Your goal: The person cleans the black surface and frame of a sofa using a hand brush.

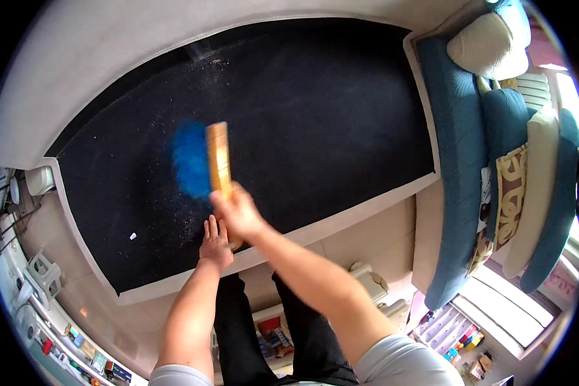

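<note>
My right hand (239, 213) is closed round the wooden handle of a brush (219, 154) with blue bristles. Motion smears the bristles (192, 161), which face left across a large black fabric surface (321, 135). Close below, my left hand (217, 247) rests near the front edge of that fabric, fingers stretched out and holding nothing. A tan end, perhaps of the handle, shows just beside it, partly hidden. Pale flecks and dust lie scattered around the brush, and a small white scrap (133, 237) is on the fabric to the left.
A pale border (315, 233) frames the black fabric. To the right stands a blue sofa (453, 161) with cushions (489, 48). A white plastic stool (44, 273) is on the tiled floor at left, near cluttered shelves. An open drawer or box (275, 338) shows between my legs.
</note>
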`<state>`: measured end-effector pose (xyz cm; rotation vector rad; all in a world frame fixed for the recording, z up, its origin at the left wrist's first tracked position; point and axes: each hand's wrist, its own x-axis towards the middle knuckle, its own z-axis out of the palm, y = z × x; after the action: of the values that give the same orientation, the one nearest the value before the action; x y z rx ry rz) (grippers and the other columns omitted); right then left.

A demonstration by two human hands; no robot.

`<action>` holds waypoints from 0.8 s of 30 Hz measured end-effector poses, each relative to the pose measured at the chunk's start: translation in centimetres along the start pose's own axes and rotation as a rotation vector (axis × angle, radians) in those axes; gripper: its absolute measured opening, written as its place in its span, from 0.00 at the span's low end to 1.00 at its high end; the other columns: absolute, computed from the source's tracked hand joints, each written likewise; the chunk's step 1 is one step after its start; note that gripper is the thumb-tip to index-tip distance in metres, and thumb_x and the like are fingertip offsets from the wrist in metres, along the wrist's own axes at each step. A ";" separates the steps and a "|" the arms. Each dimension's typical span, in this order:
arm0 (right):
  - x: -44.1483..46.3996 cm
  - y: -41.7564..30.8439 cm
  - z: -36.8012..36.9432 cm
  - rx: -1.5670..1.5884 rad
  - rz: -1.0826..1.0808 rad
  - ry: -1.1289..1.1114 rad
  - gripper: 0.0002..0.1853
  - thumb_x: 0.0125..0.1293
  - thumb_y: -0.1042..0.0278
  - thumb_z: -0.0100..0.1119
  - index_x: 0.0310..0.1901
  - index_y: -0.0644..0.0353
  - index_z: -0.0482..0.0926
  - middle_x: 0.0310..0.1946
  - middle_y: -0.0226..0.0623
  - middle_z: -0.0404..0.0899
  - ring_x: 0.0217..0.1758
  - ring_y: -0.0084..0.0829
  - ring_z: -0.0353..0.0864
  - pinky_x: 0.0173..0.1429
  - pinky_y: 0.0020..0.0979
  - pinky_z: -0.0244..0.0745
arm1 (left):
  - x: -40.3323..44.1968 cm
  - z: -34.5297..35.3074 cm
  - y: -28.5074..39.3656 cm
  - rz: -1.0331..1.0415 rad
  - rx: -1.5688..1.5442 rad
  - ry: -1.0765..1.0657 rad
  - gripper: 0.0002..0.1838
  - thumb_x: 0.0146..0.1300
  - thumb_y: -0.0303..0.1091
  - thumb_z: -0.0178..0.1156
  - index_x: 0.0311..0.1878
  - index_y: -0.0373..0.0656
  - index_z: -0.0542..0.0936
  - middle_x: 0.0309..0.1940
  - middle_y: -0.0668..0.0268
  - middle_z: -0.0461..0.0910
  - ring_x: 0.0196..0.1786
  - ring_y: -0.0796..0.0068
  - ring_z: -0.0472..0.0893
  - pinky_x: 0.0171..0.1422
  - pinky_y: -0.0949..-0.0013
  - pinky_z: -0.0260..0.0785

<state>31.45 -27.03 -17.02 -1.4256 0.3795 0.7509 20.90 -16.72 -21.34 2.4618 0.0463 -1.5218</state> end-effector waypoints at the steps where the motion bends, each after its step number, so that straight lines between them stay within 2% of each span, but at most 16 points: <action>1: -0.4 -3.1 -3.3 -0.002 0.121 0.081 0.17 0.72 0.59 0.59 0.52 0.59 0.67 0.27 0.31 0.76 0.24 0.22 0.75 0.27 0.28 0.74 | -0.4 -0.6 0.5 -0.022 -0.034 -0.016 0.43 0.61 0.24 0.51 0.79 0.38 0.44 0.81 0.50 0.33 0.82 0.52 0.40 0.84 0.61 0.40; 2: -0.6 -5.0 -6.8 -0.025 0.066 0.220 0.19 0.71 0.61 0.59 0.56 0.57 0.64 0.28 0.32 0.77 0.23 0.22 0.75 0.26 0.27 0.75 | -0.7 -1.3 0.8 -0.063 -0.019 -0.059 0.44 0.61 0.24 0.51 0.79 0.39 0.44 0.81 0.49 0.32 0.83 0.52 0.38 0.85 0.61 0.38; 4: 0.4 -5.8 -14.9 0.005 -0.037 0.534 0.15 0.70 0.65 0.58 0.53 0.57 0.65 0.29 0.34 0.78 0.23 0.23 0.76 0.25 0.28 0.75 | -0.4 -2.0 1.0 -0.076 0.008 -0.134 0.46 0.62 0.27 0.55 0.80 0.39 0.41 0.80 0.48 0.29 0.83 0.53 0.36 0.85 0.61 0.39; 7: 2.8 -3.7 -25.7 0.301 -0.202 0.775 0.13 0.74 0.59 0.54 0.49 0.57 0.67 0.28 0.36 0.75 0.23 0.30 0.77 0.30 0.35 0.78 | -0.6 -2.2 1.2 -0.089 -0.065 -0.100 0.45 0.61 0.23 0.52 0.80 0.41 0.42 0.81 0.51 0.30 0.83 0.55 0.37 0.85 0.63 0.38; 9: 4.6 -3.6 -27.7 0.166 0.050 0.936 0.11 0.76 0.60 0.50 0.47 0.58 0.66 0.25 0.34 0.71 0.20 0.30 0.74 0.26 0.34 0.77 | -0.7 -2.4 1.4 -0.103 -0.087 -0.099 0.45 0.61 0.23 0.52 0.80 0.41 0.43 0.81 0.51 0.30 0.83 0.55 0.37 0.85 0.63 0.38; 12: 6.8 -1.6 -21.8 -0.073 0.101 0.836 0.11 0.75 0.62 0.51 0.47 0.59 0.64 0.23 0.34 0.69 0.17 0.28 0.71 0.20 0.34 0.73 | 0.1 -2.0 1.6 -0.121 -0.040 -0.110 0.45 0.62 0.24 0.52 0.80 0.39 0.42 0.80 0.49 0.29 0.83 0.53 0.36 0.85 0.62 0.39; 14: 9.0 2.8 -17.3 -0.041 -0.027 0.731 0.10 0.75 0.60 0.49 0.46 0.56 0.64 0.21 0.31 0.67 0.17 0.25 0.69 0.18 0.31 0.69 | 0.6 -1.0 1.5 -0.129 0.014 -0.122 0.45 0.63 0.28 0.54 0.79 0.37 0.41 0.80 0.47 0.28 0.83 0.52 0.35 0.85 0.61 0.38; 16: 7.8 0.6 -10.1 -0.139 0.022 0.596 0.12 0.75 0.63 0.51 0.49 0.61 0.64 0.23 0.35 0.70 0.17 0.30 0.73 0.19 0.33 0.71 | 1.0 -0.3 0.9 -0.103 -0.041 -0.091 0.45 0.63 0.28 0.55 0.79 0.36 0.42 0.80 0.45 0.30 0.82 0.48 0.37 0.85 0.59 0.40; 17: 6.6 -1.4 -6.9 -0.196 0.104 0.426 0.13 0.75 0.62 0.51 0.50 0.62 0.64 0.25 0.38 0.73 0.20 0.33 0.75 0.23 0.38 0.74 | 1.0 -0.1 0.6 -0.081 -0.062 -0.071 0.45 0.62 0.29 0.55 0.79 0.36 0.42 0.80 0.44 0.31 0.82 0.47 0.37 0.85 0.59 0.40; 18: 7.9 2.6 -4.6 -0.333 0.064 0.329 0.15 0.75 0.60 0.50 0.52 0.63 0.65 0.29 0.49 0.79 0.29 0.45 0.83 0.34 0.45 0.78 | 1.0 0.0 0.4 -0.052 -0.083 -0.048 0.45 0.62 0.29 0.55 0.79 0.35 0.43 0.80 0.44 0.31 0.82 0.46 0.38 0.84 0.58 0.41; 19: 6.9 1.6 -1.2 -0.448 0.112 0.292 0.17 0.74 0.59 0.50 0.53 0.65 0.64 0.37 0.60 0.81 0.41 0.57 0.84 0.44 0.50 0.79 | 0.3 -0.8 0.5 -0.015 -0.123 -0.005 0.42 0.60 0.24 0.50 0.78 0.34 0.46 0.79 0.44 0.35 0.82 0.46 0.40 0.84 0.57 0.42; 20: 6.2 0.7 1.4 -0.478 0.166 0.220 0.18 0.74 0.59 0.50 0.55 0.66 0.65 0.41 0.64 0.81 0.47 0.62 0.82 0.48 0.52 0.78 | 0.9 0.5 -0.1 -0.016 -0.116 0.058 0.42 0.61 0.26 0.52 0.78 0.35 0.49 0.80 0.47 0.37 0.82 0.48 0.41 0.83 0.56 0.45; 21: 6.0 1.2 3.5 -0.494 0.104 0.128 0.19 0.74 0.59 0.50 0.55 0.66 0.65 0.41 0.64 0.81 0.47 0.61 0.83 0.50 0.51 0.78 | 0.9 1.1 -0.6 0.006 -0.118 0.090 0.40 0.61 0.28 0.54 0.76 0.36 0.53 0.79 0.49 0.43 0.81 0.50 0.47 0.81 0.57 0.51; 22: 5.6 0.5 5.4 -0.531 0.173 -0.024 0.19 0.74 0.59 0.50 0.56 0.66 0.65 0.41 0.65 0.81 0.49 0.61 0.82 0.52 0.51 0.77 | 1.0 2.0 -1.0 0.030 -0.124 0.121 0.38 0.60 0.29 0.55 0.75 0.37 0.58 0.79 0.51 0.50 0.80 0.53 0.52 0.79 0.57 0.56; 23: 5.5 1.0 6.9 -0.536 0.209 -0.121 0.19 0.73 0.59 0.49 0.55 0.66 0.66 0.42 0.65 0.81 0.51 0.62 0.81 0.53 0.50 0.77 | 3.0 5.1 -2.1 0.093 -0.061 0.109 0.35 0.60 0.30 0.56 0.73 0.40 0.63 0.74 0.56 0.62 0.75 0.58 0.64 0.74 0.59 0.65; 24: 5.2 1.0 7.6 -0.478 0.182 -0.160 0.19 0.73 0.58 0.51 0.54 0.65 0.67 0.38 0.57 0.82 0.42 0.55 0.85 0.45 0.47 0.80 | 2.0 1.8 -1.2 0.107 -0.064 -0.050 0.34 0.60 0.30 0.56 0.72 0.41 0.62 0.68 0.58 0.70 0.69 0.60 0.72 0.70 0.58 0.69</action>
<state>33.04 -18.47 -20.06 -1.7757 0.2130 1.1502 20.01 -16.15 -24.09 2.3365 -0.0444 -1.5124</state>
